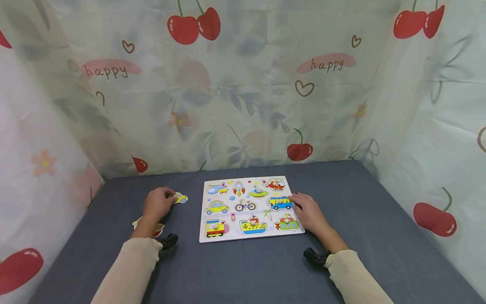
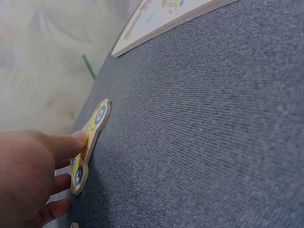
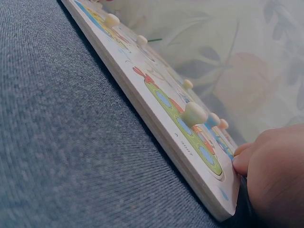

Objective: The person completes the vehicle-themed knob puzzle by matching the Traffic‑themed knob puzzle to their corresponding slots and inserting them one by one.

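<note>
My left hand pinches a yellow car puzzle piece at the left side of the table. In the left wrist view the thumb lies across the car piece, and its lower edge is close to the cloth. The white wooden puzzle board lies flat in the middle. Pictures of vehicles cover it, several with small knobs, among them a bus and a submarine. My right hand rests on the board's right edge beside the bus, its fingertips touching the board.
More puzzle pieces lie behind the left wrist, partly hidden by the forearm. A dark grey cloth covers the table. Printed curtains enclose the back and both sides. A black strap device sits at each wrist.
</note>
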`<state>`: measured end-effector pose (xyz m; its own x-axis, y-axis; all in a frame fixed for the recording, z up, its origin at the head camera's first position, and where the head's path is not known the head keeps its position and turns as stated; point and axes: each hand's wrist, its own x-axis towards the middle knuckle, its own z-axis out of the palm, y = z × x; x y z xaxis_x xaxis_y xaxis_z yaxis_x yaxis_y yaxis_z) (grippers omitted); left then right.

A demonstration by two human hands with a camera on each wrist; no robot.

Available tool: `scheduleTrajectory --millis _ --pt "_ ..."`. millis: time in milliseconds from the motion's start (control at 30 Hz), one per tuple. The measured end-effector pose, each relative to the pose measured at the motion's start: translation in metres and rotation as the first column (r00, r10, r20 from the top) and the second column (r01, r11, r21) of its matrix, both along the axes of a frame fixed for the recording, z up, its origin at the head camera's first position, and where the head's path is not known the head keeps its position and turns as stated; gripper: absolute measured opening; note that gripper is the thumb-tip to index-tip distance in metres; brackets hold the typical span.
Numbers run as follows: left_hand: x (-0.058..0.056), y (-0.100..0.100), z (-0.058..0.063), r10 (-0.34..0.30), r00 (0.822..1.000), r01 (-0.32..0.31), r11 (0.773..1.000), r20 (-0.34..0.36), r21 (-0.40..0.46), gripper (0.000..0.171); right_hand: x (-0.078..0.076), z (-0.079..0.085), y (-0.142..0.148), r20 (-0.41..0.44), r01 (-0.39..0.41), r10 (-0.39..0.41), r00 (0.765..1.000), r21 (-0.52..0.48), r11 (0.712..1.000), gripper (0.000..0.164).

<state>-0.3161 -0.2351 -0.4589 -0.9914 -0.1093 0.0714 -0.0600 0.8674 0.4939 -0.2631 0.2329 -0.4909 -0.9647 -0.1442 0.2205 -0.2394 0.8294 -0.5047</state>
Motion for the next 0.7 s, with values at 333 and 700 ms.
scheduleTrajectory --millis 333,700 --pt "0.003 0.012 0.002 -0.051 0.998 0.05 0.999 -0.046 -0.005 0.022 -0.001 -0.002 0.0 0.003 0.003 -0.003 1.0 -0.008 1.0 0.037" --pt "0.007 0.035 0.001 -0.131 0.984 0.128 0.991 -0.117 -0.034 0.02 -0.001 0.0 0.0 0.017 0.017 -0.017 1.0 -0.007 1.0 0.038"
